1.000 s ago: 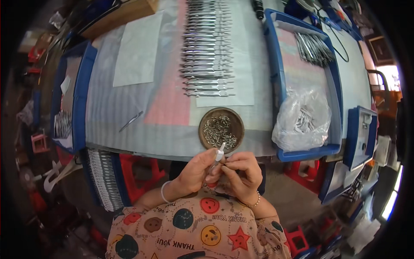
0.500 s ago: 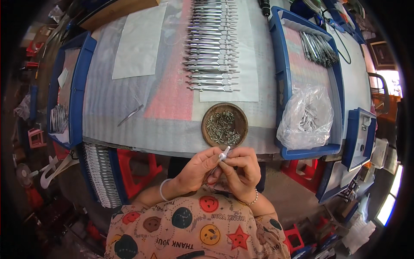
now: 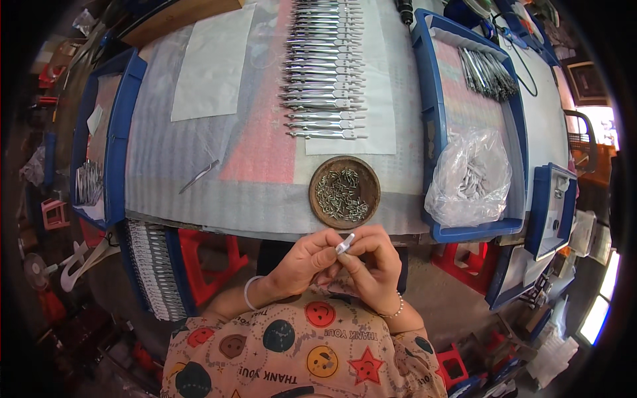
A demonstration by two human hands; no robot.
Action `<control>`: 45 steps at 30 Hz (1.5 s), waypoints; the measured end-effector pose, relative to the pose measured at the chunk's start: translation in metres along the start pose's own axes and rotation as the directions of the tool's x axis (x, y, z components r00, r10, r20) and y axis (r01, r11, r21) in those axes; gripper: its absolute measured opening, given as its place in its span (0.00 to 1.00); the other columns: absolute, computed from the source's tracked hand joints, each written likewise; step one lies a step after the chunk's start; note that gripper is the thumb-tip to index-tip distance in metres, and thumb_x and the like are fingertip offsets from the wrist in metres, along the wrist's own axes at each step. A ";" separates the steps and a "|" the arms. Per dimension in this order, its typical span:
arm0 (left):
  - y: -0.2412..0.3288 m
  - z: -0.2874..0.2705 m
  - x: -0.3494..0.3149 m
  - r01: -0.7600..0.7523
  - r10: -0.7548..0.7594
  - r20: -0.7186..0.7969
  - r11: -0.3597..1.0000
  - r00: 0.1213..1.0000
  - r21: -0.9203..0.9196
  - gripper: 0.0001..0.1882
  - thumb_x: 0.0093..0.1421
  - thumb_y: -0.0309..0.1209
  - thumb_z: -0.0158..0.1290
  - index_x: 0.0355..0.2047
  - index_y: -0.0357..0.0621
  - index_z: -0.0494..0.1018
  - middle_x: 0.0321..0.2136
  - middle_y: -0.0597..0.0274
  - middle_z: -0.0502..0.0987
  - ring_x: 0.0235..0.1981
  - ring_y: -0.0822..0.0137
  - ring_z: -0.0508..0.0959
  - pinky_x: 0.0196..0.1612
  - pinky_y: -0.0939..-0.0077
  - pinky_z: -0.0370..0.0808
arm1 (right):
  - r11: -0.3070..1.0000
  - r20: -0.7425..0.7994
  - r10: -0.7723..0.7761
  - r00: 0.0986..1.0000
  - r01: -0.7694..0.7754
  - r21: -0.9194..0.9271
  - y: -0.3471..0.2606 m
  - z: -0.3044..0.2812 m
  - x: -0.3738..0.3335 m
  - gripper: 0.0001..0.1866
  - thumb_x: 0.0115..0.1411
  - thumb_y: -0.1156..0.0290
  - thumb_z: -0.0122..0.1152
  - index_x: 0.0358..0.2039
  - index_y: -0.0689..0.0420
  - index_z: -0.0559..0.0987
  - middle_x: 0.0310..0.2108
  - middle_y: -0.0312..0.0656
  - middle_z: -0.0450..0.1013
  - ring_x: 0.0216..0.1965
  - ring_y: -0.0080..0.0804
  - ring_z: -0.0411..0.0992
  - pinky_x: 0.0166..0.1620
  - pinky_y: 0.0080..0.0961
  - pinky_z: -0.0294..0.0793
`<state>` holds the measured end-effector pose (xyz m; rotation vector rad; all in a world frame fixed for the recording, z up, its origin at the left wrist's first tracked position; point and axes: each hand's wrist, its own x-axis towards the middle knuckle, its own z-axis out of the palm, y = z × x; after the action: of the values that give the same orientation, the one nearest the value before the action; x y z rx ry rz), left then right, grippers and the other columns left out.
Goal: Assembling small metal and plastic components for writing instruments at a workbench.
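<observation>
My left hand (image 3: 304, 264) and my right hand (image 3: 373, 265) meet in front of the table's near edge. Both are closed, pinching a small white plastic piece (image 3: 344, 245) with a narrow stem pointing up and right. Anything joined to its lower end is hidden by my fingers. Just beyond them, a round brown wooden bowl (image 3: 317, 210) holds many small metal screw-like pins (image 3: 344, 196). Farther back lies a long column of silver drawing compasses (image 3: 325, 86) with white ends, set side by side on white paper (image 3: 379, 119).
At right, a blue tray (image 3: 431, 126) holds a clear bag of white pieces (image 3: 472, 182) and a bundle of thin metal parts (image 3: 488, 73). Another blue tray (image 3: 121, 139) stands at left. Tweezers (image 3: 199, 177) lie on the table. Red stools (image 3: 206, 265) stand below.
The white piece has tipped a little to the right and shows more between my fingertips. My hands stay together in nearly the same place.
</observation>
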<state>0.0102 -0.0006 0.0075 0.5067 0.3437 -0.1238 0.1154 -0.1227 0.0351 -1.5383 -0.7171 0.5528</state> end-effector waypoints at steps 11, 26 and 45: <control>0.001 0.005 -0.005 0.060 -0.055 0.028 0.978 0.998 -0.200 0.14 0.65 0.39 0.47 0.44 0.42 0.67 0.21 0.71 0.66 0.15 0.84 0.62 0.16 0.93 0.57 | 0.886 0.288 0.252 0.924 -0.340 0.315 0.004 -0.004 0.006 0.10 0.58 0.76 0.57 0.40 0.64 0.71 0.43 0.44 0.68 0.40 0.27 0.69 0.45 0.22 0.69; -0.004 0.005 -0.004 0.131 -0.149 -0.041 0.948 0.988 -0.290 0.11 0.65 0.37 0.47 0.43 0.44 0.66 0.19 0.70 0.66 0.14 0.81 0.60 0.18 0.90 0.57 | 0.736 0.071 0.509 0.858 -0.476 0.481 0.003 0.020 -0.008 0.06 0.58 0.75 0.55 0.36 0.62 0.71 0.34 0.40 0.70 0.36 0.25 0.68 0.41 0.19 0.68; 0.009 -0.013 -0.020 0.074 -0.068 0.031 0.926 0.997 -0.369 0.15 0.66 0.41 0.43 0.38 0.42 0.68 0.18 0.68 0.66 0.12 0.80 0.57 0.15 0.89 0.54 | 0.619 0.251 0.034 0.967 0.177 -0.765 0.003 -0.016 0.050 0.15 0.50 0.76 0.61 0.40 0.60 0.73 0.36 0.47 0.70 0.37 0.44 0.69 0.39 0.33 0.68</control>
<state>-0.0103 0.0145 0.0077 0.1180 0.3586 -0.1297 0.1617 -0.0980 0.0367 -2.2700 -1.3328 0.3704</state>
